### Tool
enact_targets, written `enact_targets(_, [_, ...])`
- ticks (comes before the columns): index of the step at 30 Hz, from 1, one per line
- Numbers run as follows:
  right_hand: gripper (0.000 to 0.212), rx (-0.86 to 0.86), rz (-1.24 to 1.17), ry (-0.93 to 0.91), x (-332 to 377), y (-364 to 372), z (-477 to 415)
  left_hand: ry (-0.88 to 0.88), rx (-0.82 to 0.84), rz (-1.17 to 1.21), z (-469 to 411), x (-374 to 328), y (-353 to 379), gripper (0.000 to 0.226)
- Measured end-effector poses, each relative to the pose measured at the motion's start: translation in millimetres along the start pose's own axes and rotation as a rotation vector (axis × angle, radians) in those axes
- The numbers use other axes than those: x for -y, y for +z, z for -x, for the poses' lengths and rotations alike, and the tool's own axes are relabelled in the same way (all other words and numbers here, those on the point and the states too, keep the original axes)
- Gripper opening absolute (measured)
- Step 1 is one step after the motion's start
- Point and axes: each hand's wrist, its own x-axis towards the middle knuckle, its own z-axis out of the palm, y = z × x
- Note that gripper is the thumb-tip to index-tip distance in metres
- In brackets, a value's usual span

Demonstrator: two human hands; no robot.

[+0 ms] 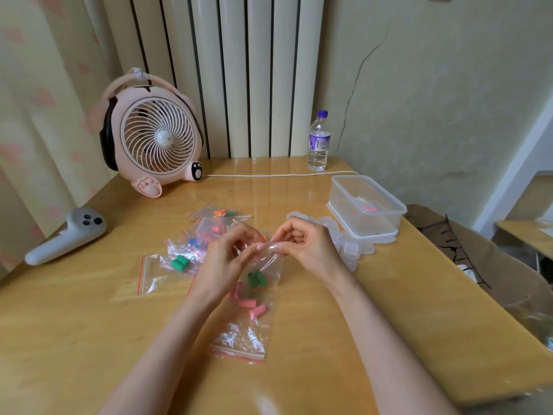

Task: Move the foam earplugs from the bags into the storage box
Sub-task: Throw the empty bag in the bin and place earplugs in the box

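Left hand [226, 256] and right hand [306, 245] pinching bag [271, 262] top, green earplugs [256, 279] just below

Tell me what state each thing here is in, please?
Held bag, green earplugs inside; sealed or open, cannot tell.
Left hand, pinching the bag's top.
Right hand, pinching the same top.
Storage box, lid off, a pink earplug inside.
Water bottle, upright, cap on.
Fan, upright; cannot tell if running.

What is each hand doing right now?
Left hand: pinches the top of a clear bag.
Right hand: pinches the same bag's top.
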Motion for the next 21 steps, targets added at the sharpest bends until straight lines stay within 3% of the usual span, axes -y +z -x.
enact_targets(3, [0.025,0.02,-0.088,-0.006,5,-3,1,0.136,0.008,-0.181,0,0,-3,0.017])
enact_targets(5, [0.018,0.059,-0.196,-0.012,9,-5,3,0.147,0.019,-0.158,-1,1,-2,0.019])
enact_targets(7, [0.015,0.094,-0.291,0.001,12,-6,4,0.094,0.02,-0.044,-1,1,-1,0.025])
enact_targets(11, [0.021,0.112,-0.438,0.054,13,-5,4,-0.101,0.033,0.294,0,-5,5,0.016])
enact_targets(14, [0.025,0.149,-0.552,0.077,14,-5,3,-0.185,0.007,0.411,1,-8,7,0.019])
enact_targets(21, [0.017,0.098,-0.361,0.131,9,-4,2,-0.168,-0.01,0.42,3,-7,8,0.021])
